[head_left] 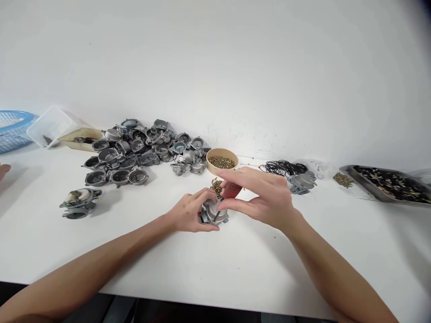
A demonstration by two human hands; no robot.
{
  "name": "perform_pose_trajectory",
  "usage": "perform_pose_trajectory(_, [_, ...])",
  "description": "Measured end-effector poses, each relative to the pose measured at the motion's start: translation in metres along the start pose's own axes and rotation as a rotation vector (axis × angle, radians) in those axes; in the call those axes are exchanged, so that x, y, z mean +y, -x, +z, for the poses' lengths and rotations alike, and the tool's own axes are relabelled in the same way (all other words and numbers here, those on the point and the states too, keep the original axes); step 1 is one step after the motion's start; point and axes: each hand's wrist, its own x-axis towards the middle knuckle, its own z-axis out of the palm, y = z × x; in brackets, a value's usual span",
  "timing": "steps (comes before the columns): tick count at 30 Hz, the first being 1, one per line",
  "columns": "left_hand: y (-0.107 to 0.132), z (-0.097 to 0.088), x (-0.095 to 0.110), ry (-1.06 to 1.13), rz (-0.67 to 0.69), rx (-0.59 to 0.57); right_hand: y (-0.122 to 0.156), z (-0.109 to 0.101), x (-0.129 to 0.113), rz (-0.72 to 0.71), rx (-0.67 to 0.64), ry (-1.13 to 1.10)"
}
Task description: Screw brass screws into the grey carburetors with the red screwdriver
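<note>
My left hand (190, 211) grips a small grey metal carburetor body (213, 214) resting on the white table. Above and beside it, my right hand (261, 195) holds a red-handled tool (231, 190) upright over that part, fingers wrapped around the handle. A few loose brass screws (216, 185) lie just behind the part. A round tan bowl (222, 162) full of brass screws stands right behind them.
A heap of grey metal bowl covers (134, 150) fills the back left, with one carburetor (79, 202) apart at the left. Black O-rings (283, 168), another carburetor (303, 181), brass bits (342, 180) and a dark tray (387, 184) lie right. Clear tub (50, 125), blue basket (13, 130), another person's fingers (3, 170).
</note>
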Motion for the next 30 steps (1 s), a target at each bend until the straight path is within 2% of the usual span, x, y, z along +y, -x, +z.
perform_pose_trajectory(2, [0.002,0.002,-0.001,-0.005,-0.017,-0.01,-0.001,0.0,0.0,0.025,-0.063,-0.056])
perform_pose_trajectory(5, [0.004,0.004,-0.003,-0.033,-0.023,0.011,-0.005,-0.004,-0.004,0.084,-0.204,-0.262])
perform_pose_trajectory(7, [0.005,0.006,-0.004,-0.027,-0.011,0.029,-0.006,-0.004,-0.007,0.07,-0.184,-0.266])
perform_pose_trajectory(11, [0.006,0.008,-0.006,0.01,-0.037,-0.004,-0.007,-0.003,-0.009,0.042,-0.065,-0.125])
perform_pose_trajectory(15, [0.006,0.009,-0.007,0.023,0.001,0.032,-0.006,-0.004,-0.011,0.038,-0.213,-0.242])
perform_pose_trajectory(16, [0.006,0.009,-0.007,0.03,0.009,0.038,-0.006,-0.005,-0.011,0.036,-0.216,-0.263])
perform_pose_trajectory(20, [0.004,0.005,-0.006,0.043,-0.04,0.003,-0.006,-0.004,-0.012,0.003,-0.062,-0.135])
perform_pose_trajectory(23, [0.003,0.004,-0.006,0.041,-0.063,-0.012,-0.007,-0.004,-0.014,-0.01,-0.113,-0.14])
perform_pose_trajectory(26, [0.003,0.005,-0.007,0.067,-0.028,-0.018,-0.007,-0.003,-0.016,-0.031,-0.142,-0.214])
perform_pose_trajectory(30, [0.004,0.007,-0.008,0.032,0.005,0.011,-0.005,-0.003,-0.015,-0.107,0.013,-0.004])
